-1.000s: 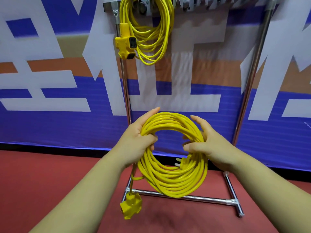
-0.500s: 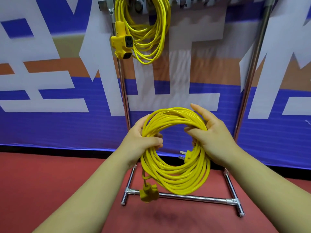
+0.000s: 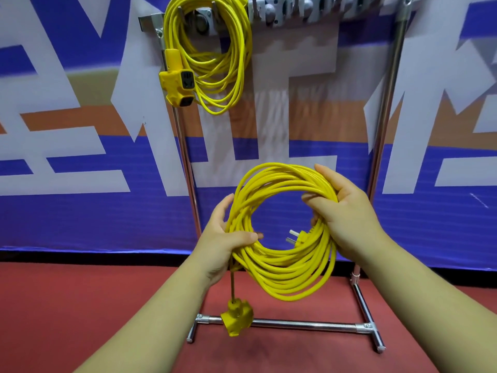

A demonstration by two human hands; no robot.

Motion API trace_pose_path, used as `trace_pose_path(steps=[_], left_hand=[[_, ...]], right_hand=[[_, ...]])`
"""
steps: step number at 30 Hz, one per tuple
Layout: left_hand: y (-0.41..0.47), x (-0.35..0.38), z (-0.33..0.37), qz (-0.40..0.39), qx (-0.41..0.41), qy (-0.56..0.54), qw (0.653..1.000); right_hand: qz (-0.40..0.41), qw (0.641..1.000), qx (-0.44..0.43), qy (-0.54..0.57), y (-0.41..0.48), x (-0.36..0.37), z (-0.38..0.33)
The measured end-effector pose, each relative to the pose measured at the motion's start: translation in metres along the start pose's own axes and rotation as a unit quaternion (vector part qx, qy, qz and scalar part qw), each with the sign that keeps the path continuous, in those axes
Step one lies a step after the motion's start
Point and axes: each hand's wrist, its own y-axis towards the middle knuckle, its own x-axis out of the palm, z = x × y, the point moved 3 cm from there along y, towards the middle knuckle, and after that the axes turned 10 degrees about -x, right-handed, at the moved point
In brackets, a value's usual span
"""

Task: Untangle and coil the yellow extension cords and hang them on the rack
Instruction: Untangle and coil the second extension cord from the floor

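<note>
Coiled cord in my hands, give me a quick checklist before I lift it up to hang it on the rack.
1. Grip: left hand and right hand each hold one side of the coiled cord: ok.
2. Loops gathered in one round bundle: ok.
3. Socket block tucked in: it dangles below the coil on a loose length: not ok.
4. Plug secured: it pokes into the coil's middle, and what holds it is unclear: cannot tell.
5. Free hook on the rack beside the hung cord: that stretch is blurred: cannot tell.
</note>
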Motion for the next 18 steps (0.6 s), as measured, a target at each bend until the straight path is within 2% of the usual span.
trace_pose_path(steps=[5,9,13,18], left_hand=[[-0.002,0.012,0.033,0.047,0.066,0.001,0.997],[0.003,0.034,0.078,0.004,0.127,0.058,0.990],[0.019,0.070,0.129,-0.048,0.159,0.147,0.975],[0.061,0.108,0.199,-0.048,0.187,0.186,0.963]], right_hand=[[-0.023,0.998,-0.029,-0.058,0.007,-0.012,0.003],[-0.037,0.996,-0.057,-0.066,0.015,-0.023,-0.004],[0.003,0.997,-0.069,-0.047,0.035,-0.044,-0.018],[0.059,0.992,-0.112,0.008,0.096,-0.072,-0.057]])
